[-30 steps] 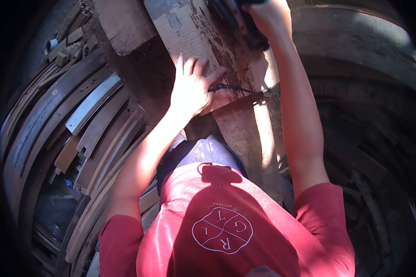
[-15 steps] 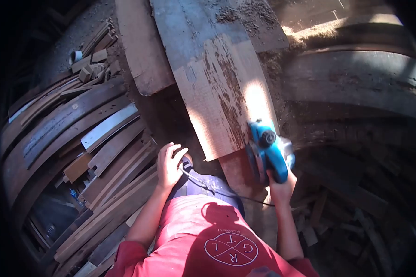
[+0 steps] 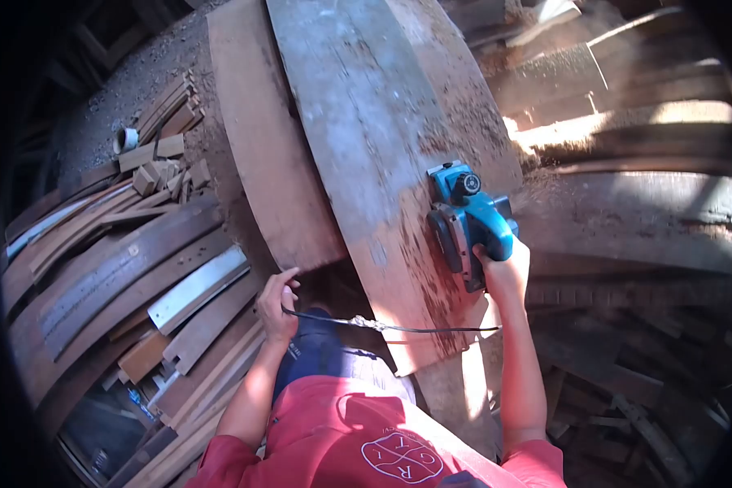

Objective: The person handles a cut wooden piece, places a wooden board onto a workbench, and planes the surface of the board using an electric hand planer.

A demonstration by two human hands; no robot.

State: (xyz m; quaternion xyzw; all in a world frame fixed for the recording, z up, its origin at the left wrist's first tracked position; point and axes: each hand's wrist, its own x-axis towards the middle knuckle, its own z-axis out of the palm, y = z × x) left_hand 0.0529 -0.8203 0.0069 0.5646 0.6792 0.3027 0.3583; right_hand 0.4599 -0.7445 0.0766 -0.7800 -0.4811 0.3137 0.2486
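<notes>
A teal and black power planer (image 3: 468, 220) rests on the near part of a wide plank (image 3: 366, 122), whose surface is partly grey and partly bare with dark streaks. My right hand (image 3: 506, 272) is wrapped round its rear handle. To the left, beside the plank's near end, my left hand (image 3: 278, 305) has curled fingers round a black cord (image 3: 415, 329). The cord runs across the plank's near end toward my right forearm, with a pale taped spot in its middle.
A brown board (image 3: 268, 146) lies left of the plank. Stacked wood strips (image 3: 138, 260) and small offcuts (image 3: 159, 175) fill the left side, near a white roll (image 3: 125, 140). Large timbers (image 3: 642, 211) lie at the right, with scrap wood (image 3: 618, 366) below them.
The view has shifted. Since the half-second-old frame, the planer has moved from the plank's near right edge forward onto its surface. The cord is now stretched straighter between my hands.
</notes>
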